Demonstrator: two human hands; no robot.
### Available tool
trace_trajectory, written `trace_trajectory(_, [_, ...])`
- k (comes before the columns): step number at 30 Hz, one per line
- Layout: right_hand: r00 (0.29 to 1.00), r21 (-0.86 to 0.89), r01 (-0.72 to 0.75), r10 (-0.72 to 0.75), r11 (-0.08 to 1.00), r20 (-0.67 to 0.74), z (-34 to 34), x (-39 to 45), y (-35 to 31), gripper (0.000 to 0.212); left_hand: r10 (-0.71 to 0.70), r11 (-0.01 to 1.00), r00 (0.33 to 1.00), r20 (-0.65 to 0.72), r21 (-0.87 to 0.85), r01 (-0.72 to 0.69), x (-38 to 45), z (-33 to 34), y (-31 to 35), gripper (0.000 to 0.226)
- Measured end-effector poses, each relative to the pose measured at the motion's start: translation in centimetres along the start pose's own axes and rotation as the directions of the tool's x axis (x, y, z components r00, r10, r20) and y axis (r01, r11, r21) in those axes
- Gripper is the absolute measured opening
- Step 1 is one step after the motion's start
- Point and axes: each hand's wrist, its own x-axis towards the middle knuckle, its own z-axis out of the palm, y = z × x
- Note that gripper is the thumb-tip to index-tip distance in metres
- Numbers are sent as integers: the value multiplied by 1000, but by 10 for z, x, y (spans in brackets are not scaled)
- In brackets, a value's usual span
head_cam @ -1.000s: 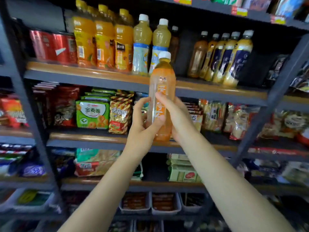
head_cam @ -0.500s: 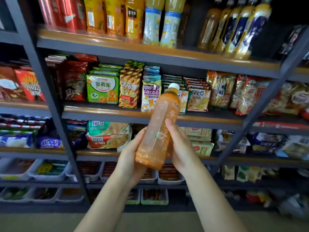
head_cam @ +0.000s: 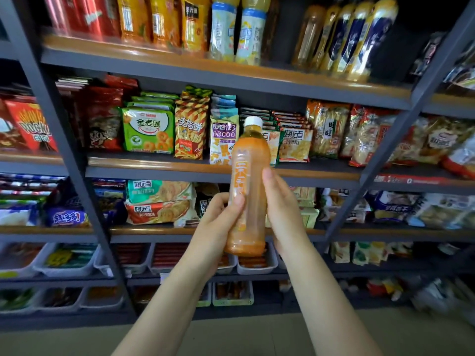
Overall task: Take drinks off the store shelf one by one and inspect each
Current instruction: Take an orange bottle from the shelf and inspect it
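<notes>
An orange juice bottle point(head_cam: 248, 186) with a white cap stands nearly upright in front of the shelves, its label strip facing me. My left hand point(head_cam: 218, 224) grips its lower half from the left, thumb across the front. My right hand point(head_cam: 281, 214) holds it from the right, fingers wrapped behind. The drinks shelf point(head_cam: 180, 56) runs along the top, carrying red cans point(head_cam: 79, 14), orange bottles point(head_cam: 164, 19), pale yellow bottles point(head_cam: 236, 29) and tea bottles point(head_cam: 354, 39).
Snack packets point(head_cam: 147, 129) fill the shelf below the drinks. More packs point(head_cam: 159, 201) lie a level lower, with white trays point(head_cam: 66, 260) under them. Dark slanted uprights point(head_cam: 64, 150) cross on the left and right point(head_cam: 390, 150). Beige floor point(head_cam: 244, 335) shows at the bottom.
Both hands brought the bottle down from the drinks shelf to chest height. It tilted to the right and now stands nearly upright. The view dropped lower.
</notes>
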Motion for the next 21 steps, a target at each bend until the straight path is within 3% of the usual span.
trace_trajectory(5, [986,84,-75,62,994,158,4,-6,-2,55,-44,949,993,113,-305,77,0,-10,7,48])
trace_trajectory(8, [980,118,-117,96,986,173,7,-7,-3,54,-52,962,986,155,-258,92,-2,-12,11,51])
trace_trajectory(13, [992,157,-61,43,986,115,4,-2,-4,47,-6,1000,993,117,-1,6,-4,-13,13,54])
trace_trajectory(17, [987,153,-61,37,986,156,10,-2,0,54,28,998,992,120,-55,-22,-6,-21,11,52])
trace_trajectory(21, [944,96,-110,74,989,322,15,-6,-2,71,4,990,978,207,-138,25,-11,-23,15,48])
